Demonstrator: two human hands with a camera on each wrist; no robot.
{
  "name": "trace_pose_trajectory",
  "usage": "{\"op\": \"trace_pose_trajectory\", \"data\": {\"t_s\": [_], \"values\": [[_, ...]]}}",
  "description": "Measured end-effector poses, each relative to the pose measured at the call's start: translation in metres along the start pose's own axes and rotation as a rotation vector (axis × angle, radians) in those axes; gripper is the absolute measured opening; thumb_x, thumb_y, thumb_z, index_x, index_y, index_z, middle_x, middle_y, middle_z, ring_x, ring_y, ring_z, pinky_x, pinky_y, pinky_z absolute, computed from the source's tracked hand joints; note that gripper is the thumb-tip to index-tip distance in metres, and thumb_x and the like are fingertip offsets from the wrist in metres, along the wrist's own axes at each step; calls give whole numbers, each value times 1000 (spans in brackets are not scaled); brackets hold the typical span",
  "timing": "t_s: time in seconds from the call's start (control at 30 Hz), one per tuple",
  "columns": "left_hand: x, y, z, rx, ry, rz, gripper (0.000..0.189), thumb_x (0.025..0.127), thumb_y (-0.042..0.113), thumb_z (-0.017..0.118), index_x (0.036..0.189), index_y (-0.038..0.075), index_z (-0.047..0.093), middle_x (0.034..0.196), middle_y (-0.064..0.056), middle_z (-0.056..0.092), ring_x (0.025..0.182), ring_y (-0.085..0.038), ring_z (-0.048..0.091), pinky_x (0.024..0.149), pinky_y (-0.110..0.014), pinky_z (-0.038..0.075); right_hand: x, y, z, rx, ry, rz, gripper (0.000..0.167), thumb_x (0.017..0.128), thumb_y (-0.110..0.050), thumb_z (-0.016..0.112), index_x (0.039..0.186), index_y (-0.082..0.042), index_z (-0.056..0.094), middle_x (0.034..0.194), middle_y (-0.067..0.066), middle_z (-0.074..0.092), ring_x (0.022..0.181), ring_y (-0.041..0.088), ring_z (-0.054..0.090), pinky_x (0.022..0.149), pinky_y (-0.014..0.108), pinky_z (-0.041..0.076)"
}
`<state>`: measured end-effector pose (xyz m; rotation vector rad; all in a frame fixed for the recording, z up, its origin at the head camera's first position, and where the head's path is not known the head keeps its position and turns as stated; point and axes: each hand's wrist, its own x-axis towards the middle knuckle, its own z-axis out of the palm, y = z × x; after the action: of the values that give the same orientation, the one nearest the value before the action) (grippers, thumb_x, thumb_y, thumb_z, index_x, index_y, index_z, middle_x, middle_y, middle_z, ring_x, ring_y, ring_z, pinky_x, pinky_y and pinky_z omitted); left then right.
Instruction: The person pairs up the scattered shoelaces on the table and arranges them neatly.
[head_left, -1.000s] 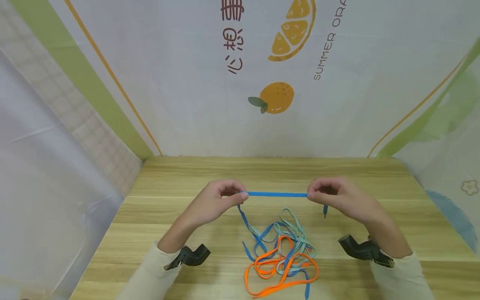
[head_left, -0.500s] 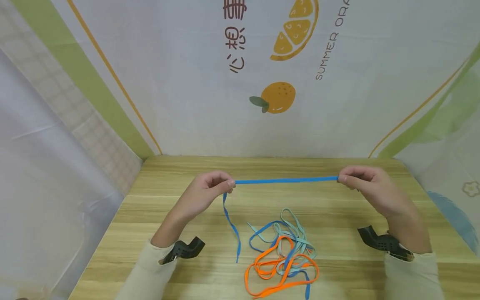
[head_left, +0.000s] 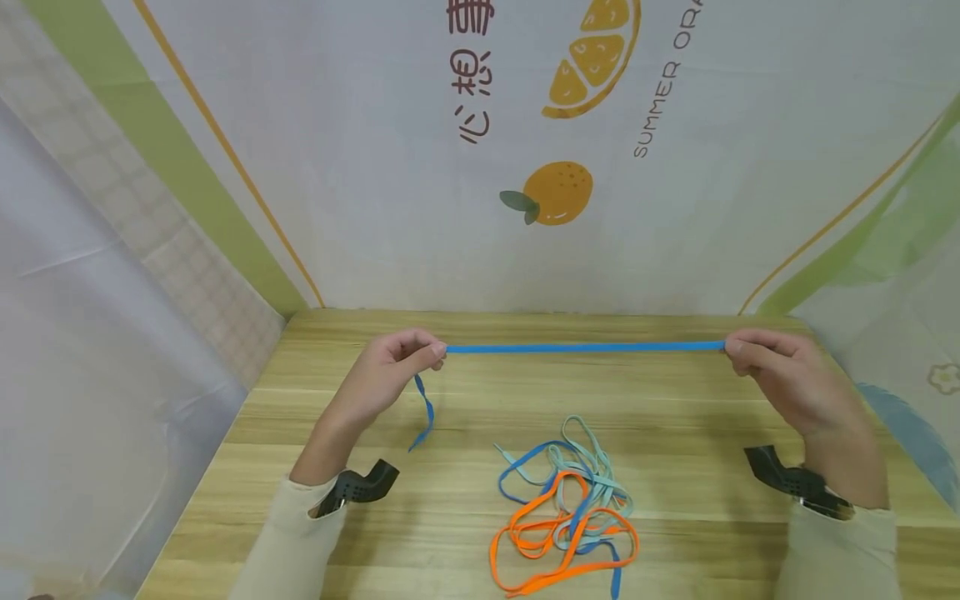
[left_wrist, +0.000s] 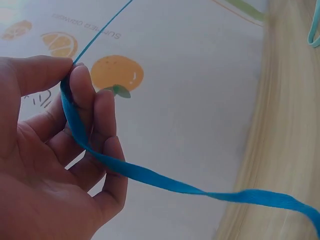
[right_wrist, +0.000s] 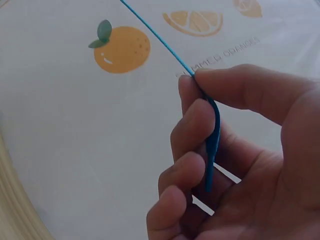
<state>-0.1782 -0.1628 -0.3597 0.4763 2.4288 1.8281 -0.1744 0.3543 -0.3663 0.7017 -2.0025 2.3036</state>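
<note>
A flat blue shoelace (head_left: 585,347) is stretched taut and nearly level between my two hands, above the far part of the table. My left hand (head_left: 386,367) pinches it between thumb and index finger. From there a loose blue tail (left_wrist: 165,184) trails across the fingers and hangs down. My right hand (head_left: 795,375) pinches the lace close to its other end, and the short tip (right_wrist: 210,170) lies inside the curled fingers. Nearer to me, a loose tangle holds an orange shoelace (head_left: 551,577), a pale green shoelace (head_left: 600,462) and another blue shoelace (head_left: 521,462).
The wooden table (head_left: 315,533) meets a white printed cloth (head_left: 375,208) at its back edge, with more cloth on both sides. Each wrist wears a black camera mount, one on the left (head_left: 363,485) and one on the right (head_left: 787,479).
My hands have moved apart and slightly away from me, so the blue lace between them is longer. Its left tail has lifted off the tangle and become shorter.
</note>
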Motion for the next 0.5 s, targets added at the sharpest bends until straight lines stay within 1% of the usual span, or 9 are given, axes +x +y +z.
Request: {"op": "trace_pose_trajectory", "data": {"t_s": [0.17, 0.3, 0.43, 0.5], "values": [[0, -5, -6, 2, 29, -6, 22, 112, 23, 67, 108, 3, 75, 101, -7, 72, 109, -31, 66, 105, -47, 47, -6, 2, -15, 56, 35, -9, 41, 110, 19, 37, 102, 7, 75, 91, 3, 59, 87, 22, 44, 75, 35, 28], [1, -9, -11, -5, 43, -18, 23, 112, 23, 66, 110, 2, 75, 99, -6, 72, 112, -30, 64, 103, -47, 44, -11, 2, -28, 107, 72, -12, 41, 110, 19, 34, 97, 8, 71, 88, 7, 53, 85, 25, 35, 75, 36, 22], [1, -13, -15, -10, 60, -23, 26, 113, 23, 65, 113, -1, 75, 100, -7, 73, 115, -32, 63, 110, -52, 41, -15, 1, -39, 140, 84, -1, 40, 110, 19, 32, 93, 9, 67, 87, 10, 45, 86, 27, 27, 75, 37, 19], [1, -13, -18, -6, 64, -24, 28, 114, 23, 62, 115, -3, 74, 100, -6, 74, 116, -30, 64, 112, -49, 42, -18, 1, -44, 154, 87, 6, 40, 111, 18, 32, 93, 9, 67, 87, 11, 42, 87, 27, 26, 76, 37, 18]]}}
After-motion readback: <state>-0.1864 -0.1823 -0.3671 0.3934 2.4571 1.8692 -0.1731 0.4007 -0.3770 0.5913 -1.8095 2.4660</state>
